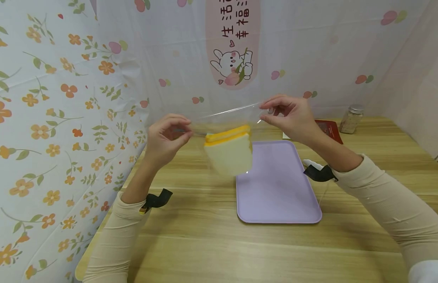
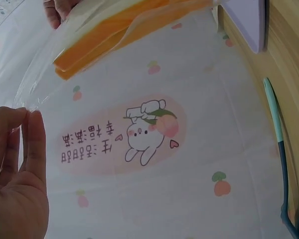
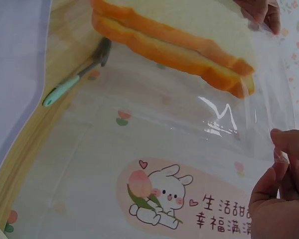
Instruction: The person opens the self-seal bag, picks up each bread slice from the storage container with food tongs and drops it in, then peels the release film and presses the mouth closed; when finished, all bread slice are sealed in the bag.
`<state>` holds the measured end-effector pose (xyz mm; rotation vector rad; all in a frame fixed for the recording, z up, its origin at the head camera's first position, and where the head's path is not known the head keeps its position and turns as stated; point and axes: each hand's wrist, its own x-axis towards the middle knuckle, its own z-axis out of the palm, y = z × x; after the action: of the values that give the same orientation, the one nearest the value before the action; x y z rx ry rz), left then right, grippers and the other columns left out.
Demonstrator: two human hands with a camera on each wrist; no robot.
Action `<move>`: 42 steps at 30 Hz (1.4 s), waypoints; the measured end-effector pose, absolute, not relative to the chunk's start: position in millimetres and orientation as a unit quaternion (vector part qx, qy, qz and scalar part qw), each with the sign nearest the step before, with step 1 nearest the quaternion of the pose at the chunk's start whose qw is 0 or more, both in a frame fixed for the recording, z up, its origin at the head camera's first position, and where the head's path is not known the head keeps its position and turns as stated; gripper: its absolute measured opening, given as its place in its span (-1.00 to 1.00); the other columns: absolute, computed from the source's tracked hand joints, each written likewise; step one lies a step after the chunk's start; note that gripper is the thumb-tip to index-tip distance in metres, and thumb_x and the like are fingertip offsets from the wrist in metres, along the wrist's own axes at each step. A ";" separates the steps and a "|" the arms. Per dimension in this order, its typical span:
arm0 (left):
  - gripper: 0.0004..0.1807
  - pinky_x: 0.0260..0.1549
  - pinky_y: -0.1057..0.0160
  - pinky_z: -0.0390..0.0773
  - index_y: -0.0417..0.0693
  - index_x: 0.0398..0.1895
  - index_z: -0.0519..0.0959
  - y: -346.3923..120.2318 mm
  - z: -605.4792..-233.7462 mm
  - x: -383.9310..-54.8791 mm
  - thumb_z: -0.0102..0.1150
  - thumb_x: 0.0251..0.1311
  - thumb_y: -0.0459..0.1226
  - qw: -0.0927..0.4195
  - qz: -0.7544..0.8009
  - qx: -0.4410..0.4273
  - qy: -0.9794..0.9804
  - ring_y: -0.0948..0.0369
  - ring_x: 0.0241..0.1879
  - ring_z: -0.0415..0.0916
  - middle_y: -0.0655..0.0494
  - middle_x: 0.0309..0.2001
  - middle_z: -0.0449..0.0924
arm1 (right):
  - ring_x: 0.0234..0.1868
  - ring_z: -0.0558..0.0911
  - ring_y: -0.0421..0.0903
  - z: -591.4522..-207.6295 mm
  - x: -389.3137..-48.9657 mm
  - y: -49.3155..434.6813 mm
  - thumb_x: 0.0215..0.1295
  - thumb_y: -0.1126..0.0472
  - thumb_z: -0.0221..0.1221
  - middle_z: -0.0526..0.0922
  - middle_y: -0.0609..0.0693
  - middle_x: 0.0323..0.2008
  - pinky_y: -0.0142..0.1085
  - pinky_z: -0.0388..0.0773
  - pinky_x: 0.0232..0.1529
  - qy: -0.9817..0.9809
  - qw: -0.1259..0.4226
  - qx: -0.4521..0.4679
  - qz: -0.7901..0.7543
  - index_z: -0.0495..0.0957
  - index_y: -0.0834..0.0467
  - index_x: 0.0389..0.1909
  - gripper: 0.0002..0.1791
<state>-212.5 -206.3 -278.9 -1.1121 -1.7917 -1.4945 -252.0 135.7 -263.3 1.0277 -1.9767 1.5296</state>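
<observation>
Two slices of bread (image 1: 228, 155) with orange-brown crusts lie together inside a clear plastic bag (image 1: 222, 114), held up above the table. My left hand (image 1: 167, 137) pinches the bag's upper left corner between thumb and fingers. At the upper right corner, my right hand (image 1: 287, 116) pinches the film the same way. The right wrist view shows the slices (image 3: 174, 45) through the glossy film, below the other hand. In the left wrist view, thumb and fingertips of the left hand (image 2: 20, 169) meet on the film's edge.
A lavender tray (image 1: 279, 188) lies on the wooden table, partly behind the bag. Farther back are a red packet (image 1: 333, 131) and a lidded glass jar (image 1: 352, 119). A utensil with a mint handle (image 3: 62, 92) and dark head lies near the patterned curtain (image 1: 176, 51).
</observation>
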 end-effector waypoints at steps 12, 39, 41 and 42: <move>-0.77 -0.26 0.27 0.63 -0.54 -0.17 0.57 -198.2 -263.1 -214.7 0.23 0.07 -0.67 0.274 -0.557 -0.391 -0.679 0.16 -0.27 0.62 -0.06 -0.16 0.63 | -0.45 0.56 -0.13 -273.1 -261.6 141.1 0.05 0.61 0.34 0.73 0.13 -0.25 -0.50 0.52 -0.42 -0.697 0.208 0.378 0.573 0.67 0.45 -0.22 -0.77; -0.69 -0.38 0.22 0.64 -0.35 -0.06 0.55 -164.0 -225.2 -195.3 0.20 0.11 -0.63 0.183 -0.521 -0.350 -0.757 0.10 -0.33 0.67 -0.04 -0.10 0.62 | -0.22 0.62 -0.11 -237.4 -251.6 71.2 0.16 0.23 0.42 0.73 -0.04 -0.34 -0.12 0.49 -0.06 -0.794 0.038 0.438 0.421 0.73 0.13 -0.36 -0.93; -0.69 -0.38 0.21 0.64 -0.35 -0.06 0.55 -163.8 -225.5 -193.6 0.21 0.11 -0.62 0.185 -0.517 -0.350 -0.759 0.12 -0.32 0.67 -0.04 -0.09 0.63 | -0.30 0.63 -0.11 -235.4 -251.9 68.5 0.16 0.25 0.41 0.72 -0.06 -0.42 -0.20 0.55 -0.16 -0.791 0.011 0.453 0.412 0.73 0.11 -0.42 -0.95; -0.70 -0.38 0.20 0.64 -0.35 -0.06 0.55 -163.9 -225.8 -193.0 0.21 0.11 -0.62 0.186 -0.515 -0.350 -0.760 0.13 -0.33 0.67 -0.04 -0.09 0.63 | -0.33 0.62 -0.12 -234.9 -251.9 67.5 0.17 0.24 0.41 0.72 -0.07 -0.44 -0.23 0.55 -0.22 -0.791 0.003 0.459 0.404 0.74 0.11 -0.43 -0.95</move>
<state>-193.0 -163.9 -225.8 -0.9868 -2.1404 -1.4507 -251.9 67.5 -234.9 1.4386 -2.4820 1.2667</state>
